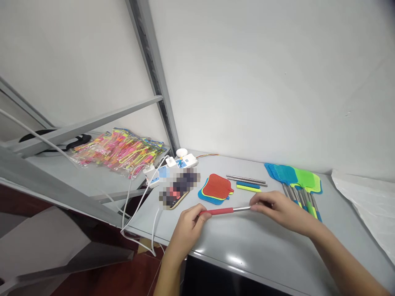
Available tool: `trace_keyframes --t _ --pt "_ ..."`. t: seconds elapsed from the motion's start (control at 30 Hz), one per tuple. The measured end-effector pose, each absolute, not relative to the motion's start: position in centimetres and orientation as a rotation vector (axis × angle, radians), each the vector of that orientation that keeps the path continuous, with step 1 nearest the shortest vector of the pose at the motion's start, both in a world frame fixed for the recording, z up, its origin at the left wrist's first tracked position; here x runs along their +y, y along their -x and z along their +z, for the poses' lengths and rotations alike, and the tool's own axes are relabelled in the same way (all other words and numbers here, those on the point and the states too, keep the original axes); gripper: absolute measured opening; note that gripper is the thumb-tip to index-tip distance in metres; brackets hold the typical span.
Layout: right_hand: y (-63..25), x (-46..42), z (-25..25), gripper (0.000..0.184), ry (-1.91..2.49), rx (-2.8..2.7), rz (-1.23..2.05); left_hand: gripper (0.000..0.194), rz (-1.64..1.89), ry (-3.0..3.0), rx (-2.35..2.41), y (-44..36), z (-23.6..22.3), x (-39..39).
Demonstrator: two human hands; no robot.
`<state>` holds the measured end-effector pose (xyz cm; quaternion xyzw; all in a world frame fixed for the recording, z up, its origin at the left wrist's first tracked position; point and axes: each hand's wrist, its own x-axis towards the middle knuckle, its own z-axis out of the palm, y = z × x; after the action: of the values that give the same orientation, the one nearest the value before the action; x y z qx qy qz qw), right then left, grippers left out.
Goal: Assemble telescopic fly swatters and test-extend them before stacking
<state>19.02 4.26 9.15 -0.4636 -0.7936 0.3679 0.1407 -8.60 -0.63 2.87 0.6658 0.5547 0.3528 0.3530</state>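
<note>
A fly swatter handle (220,211), a red grip on a thin metal rod, is held level over the table's front. My left hand (189,226) pinches the red end, and my right hand (273,208) has thumb and fingers closed on the metal end. Just behind lie swatter heads (217,187), a red one on top with yellow and blue edges showing below. To their right rest metal rods (247,180) and two loose grips, blue (247,185) and yellow (248,188). Several whole swatters (293,176) in blue and green are fanned beyond my right hand.
A phone (180,191), partly blurred out, lies left of the swatter heads. Behind it are a white power strip (188,161) and chargers, with white cables (123,224) hanging past the table edge. Bagged colourful items (120,152) lie on the left surface. White sheeting (364,209) covers the right side.
</note>
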Motion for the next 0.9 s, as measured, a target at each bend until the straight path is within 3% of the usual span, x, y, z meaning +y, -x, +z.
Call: trace_keyframes --t 0.23,0.53,0.67,0.9 --pt "-19.4 5.5 7.9 0.033 1.437 -2.151 1.018 0.034 0.979 -1.84 1.462 8.8 2.5 0.8" --pt "-17.4 8.3 8.2 0.037 1.492 -2.06 1.059 0.032 0.648 -1.683 1.321 10.1 3.9 1.3" --pt "-17.0 9.0 7.4 0.04 1.525 -2.003 1.063 0.026 0.702 -1.671 1.27 10.4 4.2 1.3" --pt "-19.9 7.2 6.6 0.043 1.482 -2.0 1.098 0.039 0.841 -1.852 1.211 8.3 4.5 0.0"
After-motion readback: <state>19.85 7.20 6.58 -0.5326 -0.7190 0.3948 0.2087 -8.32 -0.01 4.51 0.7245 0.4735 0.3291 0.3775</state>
